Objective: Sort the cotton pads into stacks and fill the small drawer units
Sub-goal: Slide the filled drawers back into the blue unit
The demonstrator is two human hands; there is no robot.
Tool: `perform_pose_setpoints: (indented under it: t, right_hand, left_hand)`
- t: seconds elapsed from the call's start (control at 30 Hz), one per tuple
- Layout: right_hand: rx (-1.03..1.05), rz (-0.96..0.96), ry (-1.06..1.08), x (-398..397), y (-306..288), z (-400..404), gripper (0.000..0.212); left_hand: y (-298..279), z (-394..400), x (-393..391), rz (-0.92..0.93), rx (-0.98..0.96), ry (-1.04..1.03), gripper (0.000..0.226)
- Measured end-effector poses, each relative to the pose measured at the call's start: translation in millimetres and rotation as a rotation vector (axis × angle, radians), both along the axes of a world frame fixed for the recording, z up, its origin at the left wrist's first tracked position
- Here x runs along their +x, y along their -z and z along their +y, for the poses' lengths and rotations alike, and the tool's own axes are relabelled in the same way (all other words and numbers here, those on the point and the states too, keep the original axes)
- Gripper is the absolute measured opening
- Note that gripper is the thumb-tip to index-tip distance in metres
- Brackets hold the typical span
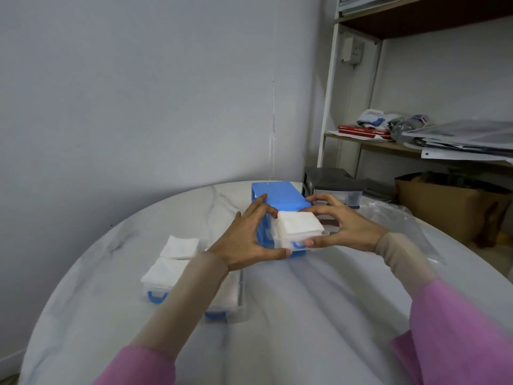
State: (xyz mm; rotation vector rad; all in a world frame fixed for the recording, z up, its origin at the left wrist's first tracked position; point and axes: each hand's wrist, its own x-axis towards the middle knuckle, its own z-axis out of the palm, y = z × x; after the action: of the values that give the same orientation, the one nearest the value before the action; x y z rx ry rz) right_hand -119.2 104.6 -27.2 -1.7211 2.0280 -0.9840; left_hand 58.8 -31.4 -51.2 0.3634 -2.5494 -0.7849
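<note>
A blue drawer unit (280, 194) stands on the round marble table (305, 301). Its clear drawer (288, 241), with a blue handle, is partly pulled out and holds a stack of white cotton pads (299, 222). My left hand (247, 237) grips the drawer's left side, thumb at the front and fingers reaching up to the unit's top edge. My right hand (341, 222) grips the right side, thumb on the drawer front. Two more clear drawers with pads, the left drawer (161, 276) and the near drawer (224, 304), lie on the table. A loose stack of pads (180, 247) sits behind them.
A grey drawer unit (333, 187) stands behind the blue one at the table's far edge. A clear plastic bag (402, 220) lies to the right. A shelf with books and papers (388, 134) and a cardboard box (449, 207) stand at the right.
</note>
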Motion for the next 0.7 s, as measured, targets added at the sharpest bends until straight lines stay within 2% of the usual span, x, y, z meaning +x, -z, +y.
perform_pose_setpoints:
  t: [0.13, 0.3, 0.47, 0.7]
  right_hand:
    - [-0.038, 0.04, 0.029, -1.6, 3.5, -3.0, 0.052]
    - [-0.109, -0.157, -0.038, -6.2, 3.7, 2.1, 0.056]
    - [-0.112, -0.087, -0.051, -8.1, 6.9, 2.1, 0.037]
    - [-0.144, -0.031, 0.02, -6.7, 10.8, -1.4, 0.033]
  left_hand:
    - [3.3, 0.1, 0.9, 0.062, -0.009, -0.003, 0.061]
    - [3.1, 2.0, -0.8, 0.12, -0.011, 0.013, 0.066]
    - [4.4, 0.2, -0.4, 0.129, -0.074, 0.052, 0.046]
    - [8.5, -0.8, -1.6, 0.101, -0.15, -0.006, 0.044]
